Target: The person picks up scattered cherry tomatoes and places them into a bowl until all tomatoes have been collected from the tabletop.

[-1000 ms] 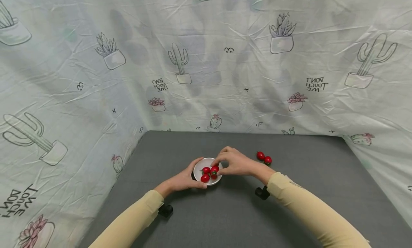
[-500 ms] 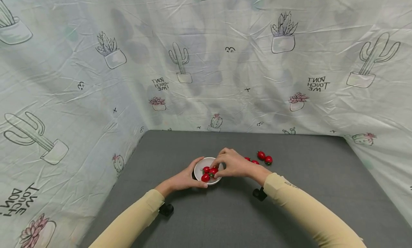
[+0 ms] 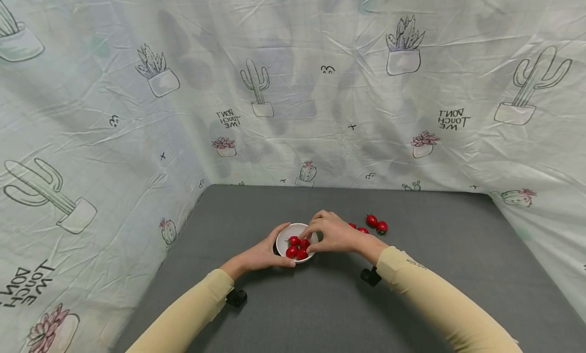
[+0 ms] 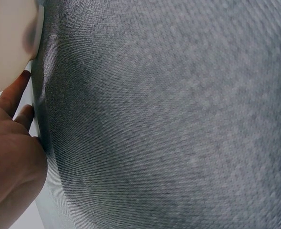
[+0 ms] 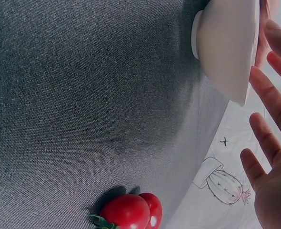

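A small white bowl (image 3: pixel 283 238) stands mid-table with several red cherry tomatoes (image 3: pixel 291 252) inside. My left hand (image 3: pixel 265 254) grips it from the left, thumb along the near rim and fingers round the far side. In the left wrist view, fingers reach against the underside of the bowl (image 4: pixel 9 43). Over the right rim hovers my right hand (image 3: pixel 334 233), thumb and index finger apart beside the tomatoes. The right wrist view shows these fingers spread at the rim of the bowl (image 5: pixel 231 52), nothing red between them; the bowl wall hides the tomatoes there.
Two cherry tomatoes (image 3: pixel 377 224) lie on the dark grey table (image 3: pixel 412 292) to the right. Two more tomatoes (image 3: pixel 363 230) show partly behind the right wrist. A cactus-print curtain (image 3: pixel 293 88) borders the table at the back and left.
The tomato between the right thumb and index finger has dropped among the others in the bowl. Since one second ago the right hand has shifted slightly left. The left hand keeps its hold.
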`<state>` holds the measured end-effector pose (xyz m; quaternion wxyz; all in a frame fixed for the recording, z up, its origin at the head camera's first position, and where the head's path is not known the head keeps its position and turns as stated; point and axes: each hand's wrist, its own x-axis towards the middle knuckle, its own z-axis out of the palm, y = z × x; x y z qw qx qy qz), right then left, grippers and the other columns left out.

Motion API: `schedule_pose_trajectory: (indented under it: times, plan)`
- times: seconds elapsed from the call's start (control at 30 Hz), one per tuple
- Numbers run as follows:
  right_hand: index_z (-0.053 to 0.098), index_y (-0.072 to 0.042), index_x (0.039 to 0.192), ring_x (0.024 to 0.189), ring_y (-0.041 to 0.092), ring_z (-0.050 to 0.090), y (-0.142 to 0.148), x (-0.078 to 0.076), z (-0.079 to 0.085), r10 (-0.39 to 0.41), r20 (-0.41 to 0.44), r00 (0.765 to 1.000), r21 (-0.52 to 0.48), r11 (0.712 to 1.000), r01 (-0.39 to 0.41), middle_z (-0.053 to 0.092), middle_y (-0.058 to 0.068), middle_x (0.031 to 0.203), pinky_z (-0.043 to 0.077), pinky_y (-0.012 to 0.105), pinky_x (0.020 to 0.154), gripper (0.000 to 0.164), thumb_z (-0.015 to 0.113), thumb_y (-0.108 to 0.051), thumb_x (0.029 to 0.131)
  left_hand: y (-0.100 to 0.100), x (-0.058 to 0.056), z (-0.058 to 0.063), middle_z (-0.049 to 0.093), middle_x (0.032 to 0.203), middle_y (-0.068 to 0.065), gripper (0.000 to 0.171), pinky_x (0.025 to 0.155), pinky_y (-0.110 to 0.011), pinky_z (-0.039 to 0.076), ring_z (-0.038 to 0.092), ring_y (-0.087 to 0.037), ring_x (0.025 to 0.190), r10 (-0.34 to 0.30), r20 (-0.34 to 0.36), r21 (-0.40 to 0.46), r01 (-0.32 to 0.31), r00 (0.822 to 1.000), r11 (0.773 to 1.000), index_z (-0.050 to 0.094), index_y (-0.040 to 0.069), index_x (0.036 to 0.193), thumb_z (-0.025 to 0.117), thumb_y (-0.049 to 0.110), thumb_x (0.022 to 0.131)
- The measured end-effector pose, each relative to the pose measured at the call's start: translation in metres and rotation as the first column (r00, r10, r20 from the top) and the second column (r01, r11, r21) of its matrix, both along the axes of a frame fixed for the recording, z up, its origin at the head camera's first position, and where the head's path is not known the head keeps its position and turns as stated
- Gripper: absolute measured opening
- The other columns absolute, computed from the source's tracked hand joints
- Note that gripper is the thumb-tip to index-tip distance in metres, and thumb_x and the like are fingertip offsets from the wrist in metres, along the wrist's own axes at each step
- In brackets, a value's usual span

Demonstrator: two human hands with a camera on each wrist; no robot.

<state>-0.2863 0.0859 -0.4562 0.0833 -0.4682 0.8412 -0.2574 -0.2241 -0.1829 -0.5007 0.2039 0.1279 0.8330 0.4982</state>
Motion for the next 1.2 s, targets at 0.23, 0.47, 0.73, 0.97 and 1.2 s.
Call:
schedule_pose_trajectory:
  times: [0.23, 0.47, 0.73, 0.97, 1.2]
  plan:
    - [0.077, -0.023, 0.124, 0.121, 0.019, 0.046, 0.002, 0.002, 0.002, 0.016, -0.006, 1.0, -0.027, 1.0, -0.016, 0.071, -0.011, 0.114, 0.038, 0.052, 0.1, 0.037, 0.082, -0.034, 0.089, -0.001, -0.001, -0.001, 0.029, 0.159, -0.003, 0.109, 0.109, -0.048, 0.038, 0.038, -0.022, 0.14, -0.001, 0.006, 0.005, 0.001, 1.0, 1.0, 0.012, 0.033, 0.164, 0.086, 0.04, 0.084]
    - [0.074, -0.025, 0.127, 0.126, 0.02, 0.044, 0.015, 0.003, 0.009, -0.029, -0.012, 0.999, -0.033, 0.999, 0.029, 0.067, -0.014, 0.123, 0.039, 0.054, 0.101, 0.041, 0.083, -0.036, 0.088, -0.001, -0.001, -0.003, 0.029, 0.159, -0.002, 0.107, 0.11, -0.049, 0.036, 0.037, -0.021, 0.141, 0.003, 0.001, 0.008, -0.003, 1.0, 1.0, 0.013, 0.033, 0.164, 0.086, 0.037, 0.085]
    - [0.073, -0.027, 0.129, 0.132, 0.023, 0.042, 0.04, 0.001, 0.018, -0.094, 0.014, 0.996, -0.069, 0.993, 0.094, 0.066, -0.013, 0.127, 0.036, 0.059, 0.103, 0.044, 0.083, -0.037, 0.088, -0.001, -0.001, -0.002, 0.031, 0.158, -0.003, 0.109, 0.113, -0.051, 0.032, 0.036, -0.021, 0.142, 0.004, -0.01, 0.005, -0.004, 1.0, 1.0, 0.014, 0.032, 0.163, 0.087, 0.039, 0.082]
    - [0.072, -0.033, 0.129, 0.132, 0.019, 0.042, 0.063, -0.001, 0.021, -0.145, 0.011, 0.989, -0.076, 0.986, 0.146, 0.06, -0.009, 0.133, 0.039, 0.055, 0.103, 0.043, 0.083, -0.038, 0.088, -0.001, -0.001, -0.001, 0.029, 0.16, -0.004, 0.109, 0.114, -0.052, 0.03, 0.033, -0.022, 0.144, 0.008, -0.019, -0.012, -0.008, 1.0, 1.0, 0.016, 0.032, 0.164, 0.087, 0.041, 0.082]
    - [0.072, -0.031, 0.13, 0.134, 0.025, 0.042, 0.092, -0.006, 0.027, -0.186, 0.036, 0.982, -0.124, 0.974, 0.189, 0.061, -0.005, 0.133, 0.038, 0.06, 0.102, 0.044, 0.081, -0.044, 0.089, 0.0, -0.001, 0.001, 0.029, 0.159, -0.004, 0.109, 0.114, -0.05, 0.03, 0.032, -0.021, 0.144, -0.001, -0.023, -0.017, 0.0, 1.0, 1.0, 0.015, 0.031, 0.164, 0.087, 0.042, 0.082]
